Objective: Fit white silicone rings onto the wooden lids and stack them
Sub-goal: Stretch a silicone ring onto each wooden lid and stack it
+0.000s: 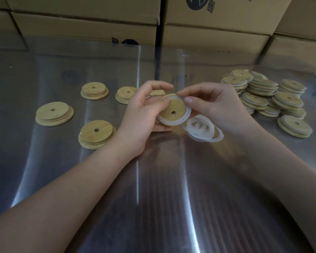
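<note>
My left hand (144, 110) grips a round wooden lid (175, 106) with a centre hole, held tilted above the table. A white silicone ring (187, 114) lies around the lid's raised part. My right hand (212, 105) pinches that ring at the lid's upper edge with thumb and forefinger. Several loose white rings (202, 130) lie in a small heap on the table just below my right hand. Bare wooden lids (54, 114) are scattered to the left. A pile of lids fitted with rings (266, 95) stands stacked at the right.
The shiny metal table (153, 179) reflects light. Cardboard boxes (88, 24) are stacked along its far edge. One ringed lid (295, 126) sits apart at the pile's near right. Bare lids (96, 133) lie close to my left wrist.
</note>
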A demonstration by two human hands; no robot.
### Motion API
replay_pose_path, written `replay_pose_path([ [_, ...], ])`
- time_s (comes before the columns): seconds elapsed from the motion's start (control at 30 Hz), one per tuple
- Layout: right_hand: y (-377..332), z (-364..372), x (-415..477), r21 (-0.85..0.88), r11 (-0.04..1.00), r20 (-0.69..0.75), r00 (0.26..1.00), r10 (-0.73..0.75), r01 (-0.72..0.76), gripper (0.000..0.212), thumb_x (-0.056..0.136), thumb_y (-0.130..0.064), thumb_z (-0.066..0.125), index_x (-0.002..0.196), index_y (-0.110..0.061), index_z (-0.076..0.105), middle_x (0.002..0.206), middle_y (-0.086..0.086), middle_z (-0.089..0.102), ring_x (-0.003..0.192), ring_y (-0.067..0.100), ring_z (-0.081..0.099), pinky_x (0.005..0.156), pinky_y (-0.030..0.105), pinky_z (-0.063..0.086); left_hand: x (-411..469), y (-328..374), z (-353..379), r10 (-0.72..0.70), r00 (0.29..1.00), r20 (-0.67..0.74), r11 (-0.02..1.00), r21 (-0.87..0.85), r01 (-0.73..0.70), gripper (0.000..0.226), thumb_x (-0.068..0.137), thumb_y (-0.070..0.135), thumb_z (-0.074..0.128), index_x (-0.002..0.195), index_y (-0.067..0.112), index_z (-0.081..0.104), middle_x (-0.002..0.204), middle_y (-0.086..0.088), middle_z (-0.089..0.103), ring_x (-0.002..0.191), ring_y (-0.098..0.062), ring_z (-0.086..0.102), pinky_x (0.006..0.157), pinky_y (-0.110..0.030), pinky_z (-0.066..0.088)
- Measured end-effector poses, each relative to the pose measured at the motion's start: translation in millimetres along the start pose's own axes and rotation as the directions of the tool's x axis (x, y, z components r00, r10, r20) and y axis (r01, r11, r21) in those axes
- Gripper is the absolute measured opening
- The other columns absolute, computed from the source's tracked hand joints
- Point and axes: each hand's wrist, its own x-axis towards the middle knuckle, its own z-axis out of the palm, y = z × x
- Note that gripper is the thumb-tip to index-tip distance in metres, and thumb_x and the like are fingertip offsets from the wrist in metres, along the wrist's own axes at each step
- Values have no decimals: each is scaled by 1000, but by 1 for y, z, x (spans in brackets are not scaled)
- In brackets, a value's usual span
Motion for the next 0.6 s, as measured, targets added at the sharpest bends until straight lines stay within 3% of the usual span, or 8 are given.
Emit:
replay_pose_path([
  [0.1, 0, 0, 1, -10, 1000, -14, 1000, 1, -1, 25, 89, -3, 66, 88, -27, 75, 83, -5, 76, 78, 8, 71, 66, 17, 53, 0, -2, 1, -3, 1000, 7, 1000, 3, 3, 24, 96, 9, 55, 93, 25, 73, 104, 2, 69, 99, -18, 69, 67, -44, 61],
  [0.23, 0, -1, 1, -7, 1000, -22, 1000, 10, -10, 26, 89, -3, 66, 87, -27, 75, 82, -7, 75, 79, 7, 72, 66, 16, 53, 1, -7, 0, 3, 1000, 29, 1000, 5, -3, 19, 91, 8, 65, 93, 25, 72, 100, 0, 73, 95, -19, 71, 68, -45, 61],
  [0.4, 3, -1, 2, 24, 999, 8, 1000, 30, -30, 28, 89, -4, 66, 95, -30, 75, 84, 3, 73, 79, 15, 70, 69, 26, 58, 3, -7, -1, 5, 1000, -12, 1000, -15, -5, 22, 90, 0, 64, 100, 19, 69, 97, -3, 75, 91, -22, 73, 65, -45, 61],
  [0.6, 4, 2, 3, 100, 993, -53, 996, 75, -70, 20, 87, 2, 67, 91, -18, 70, 75, -3, 66, 70, 15, 67, 67, 28, 57, 5, -2, -1, -51, 997, -58, 994, -98, 45, 22, 91, -3, 60, 103, 14, 67, 99, -8, 74, 89, -27, 73, 67, -48, 61],
])
